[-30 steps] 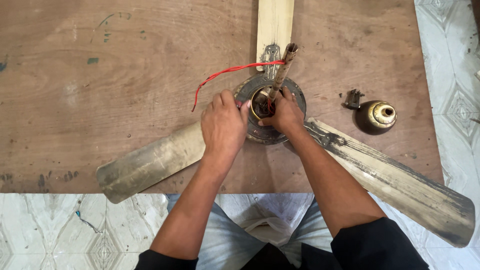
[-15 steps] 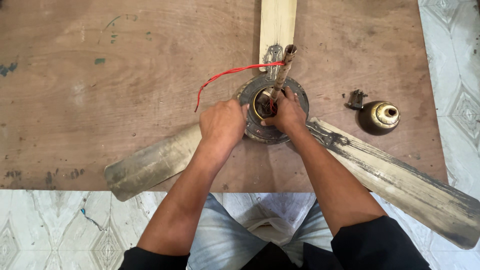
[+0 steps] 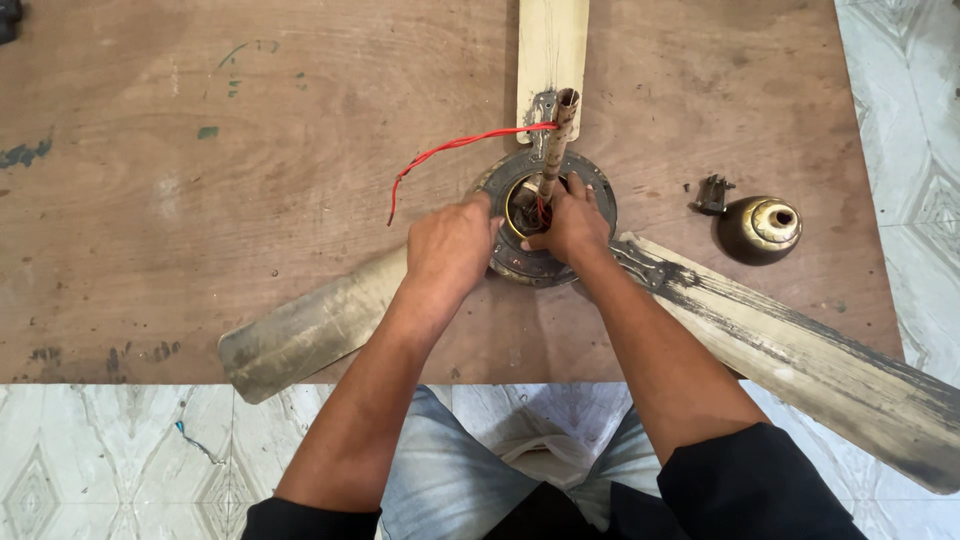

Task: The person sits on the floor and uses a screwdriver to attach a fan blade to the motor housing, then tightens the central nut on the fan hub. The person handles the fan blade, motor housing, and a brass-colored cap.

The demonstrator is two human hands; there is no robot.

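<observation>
While both hands work the fan motor hub (image 3: 548, 215) at frame centre, left hand (image 3: 450, 243) fingers grip its rim, right hand (image 3: 570, 228) fingers pinch near rod (image 3: 553, 150); next needs steady grip.

Both hands (image 3: 450, 245) (image 3: 572, 228) close together, fingers curled

Scuffed matt plywood board (image 3: 250, 200), tarnished metal fan hub (image 3: 590, 190), grimy worn blades (image 3: 800, 350), glossy brass-coloured cup (image 3: 762, 228).
</observation>
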